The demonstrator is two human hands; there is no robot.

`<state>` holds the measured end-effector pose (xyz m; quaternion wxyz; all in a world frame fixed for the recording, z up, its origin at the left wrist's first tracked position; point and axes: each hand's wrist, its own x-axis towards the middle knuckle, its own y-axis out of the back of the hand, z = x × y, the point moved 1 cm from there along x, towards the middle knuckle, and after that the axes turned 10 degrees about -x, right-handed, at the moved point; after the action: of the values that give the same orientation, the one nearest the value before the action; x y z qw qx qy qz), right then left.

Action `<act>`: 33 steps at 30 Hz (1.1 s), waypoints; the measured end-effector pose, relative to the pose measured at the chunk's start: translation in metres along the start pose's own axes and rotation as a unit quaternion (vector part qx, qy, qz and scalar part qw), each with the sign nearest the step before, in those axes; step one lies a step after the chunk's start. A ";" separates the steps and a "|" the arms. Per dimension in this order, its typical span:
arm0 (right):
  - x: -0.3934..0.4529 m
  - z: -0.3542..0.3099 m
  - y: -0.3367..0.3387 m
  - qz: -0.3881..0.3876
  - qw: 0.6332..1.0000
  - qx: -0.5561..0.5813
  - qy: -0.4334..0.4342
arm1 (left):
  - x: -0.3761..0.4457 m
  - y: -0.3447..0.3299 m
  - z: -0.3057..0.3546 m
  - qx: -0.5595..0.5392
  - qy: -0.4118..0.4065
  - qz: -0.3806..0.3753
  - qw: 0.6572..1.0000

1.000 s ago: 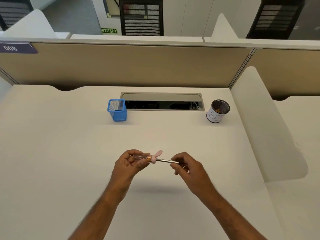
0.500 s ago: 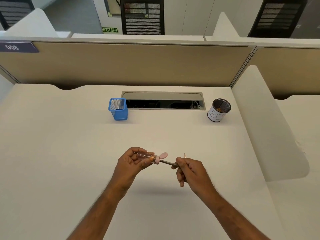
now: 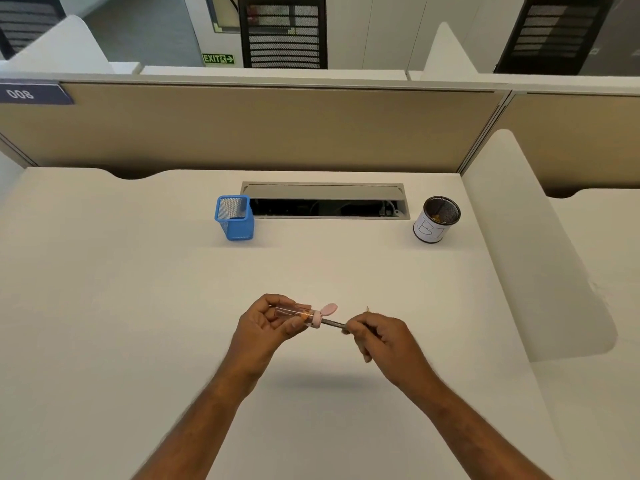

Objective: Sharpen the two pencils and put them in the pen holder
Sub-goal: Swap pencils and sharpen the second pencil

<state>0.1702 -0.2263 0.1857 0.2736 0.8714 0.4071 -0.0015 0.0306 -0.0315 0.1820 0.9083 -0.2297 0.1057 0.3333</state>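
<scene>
Head view step: sharpening; left hand (image 3: 266, 323) grips sharpener (image 3: 299, 314); right hand (image 3: 382, 336) pinches pencil (image 3: 333, 323)
Next: twist steadily, then blue pen holder (image 3: 235, 218)

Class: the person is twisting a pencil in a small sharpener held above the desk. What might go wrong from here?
1. The right hand grips two pencils; the spare pencil's tip pokes upward and could slip loose.
2. The sharpener sits open-lidded in the left hand, so shavings might spill onto the desk.
</scene>
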 end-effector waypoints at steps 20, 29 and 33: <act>-0.002 0.000 -0.002 0.039 0.997 -0.044 0.057 | 0.003 0.002 -0.001 -0.026 -0.002 0.016 1.000; 0.000 -0.001 0.002 -0.038 0.999 0.016 -0.002 | 0.000 0.000 -0.004 -0.017 0.004 0.005 1.000; 0.000 0.003 0.004 -0.027 0.999 -0.014 0.019 | 0.001 0.001 -0.006 -0.022 0.003 0.018 1.000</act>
<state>0.1735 -0.2297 0.1855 0.2782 0.8560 0.4355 0.0136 0.0300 -0.0331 0.1762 0.8967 -0.2488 0.1053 0.3507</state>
